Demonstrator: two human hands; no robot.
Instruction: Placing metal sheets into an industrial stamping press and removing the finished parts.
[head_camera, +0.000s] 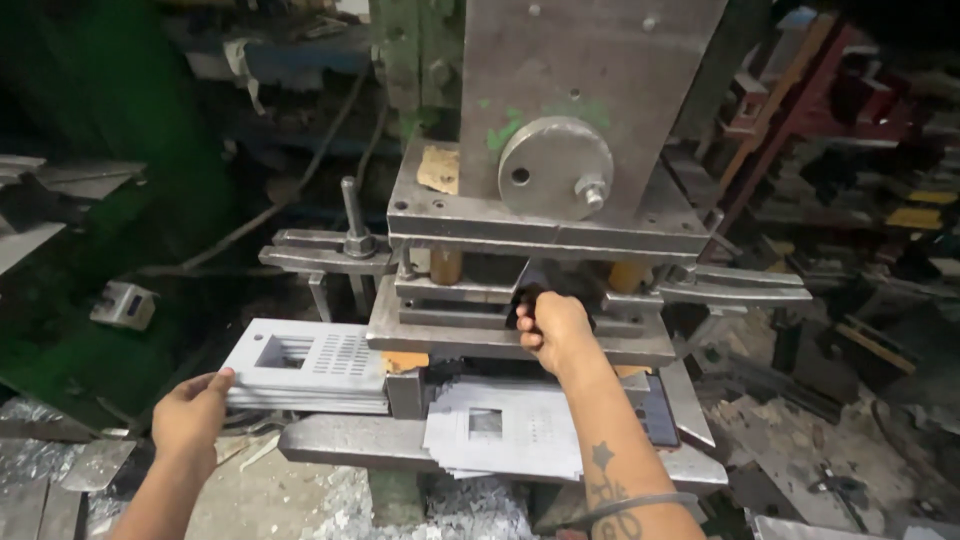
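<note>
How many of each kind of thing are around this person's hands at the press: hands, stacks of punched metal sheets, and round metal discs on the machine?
Hands: 2, the left hand at the left stack, the right hand reaching into the press.
Stacks of punched metal sheets: 2, the left stack and the front stack.
Round metal discs: 1, the disc.
Total: 5

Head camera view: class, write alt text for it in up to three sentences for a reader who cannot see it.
A person's right hand reaches into the gap of a grey metal press, while the left hand touches the edge of a stack of perforated metal sheets. More punched sheets lie below the press.
</note>
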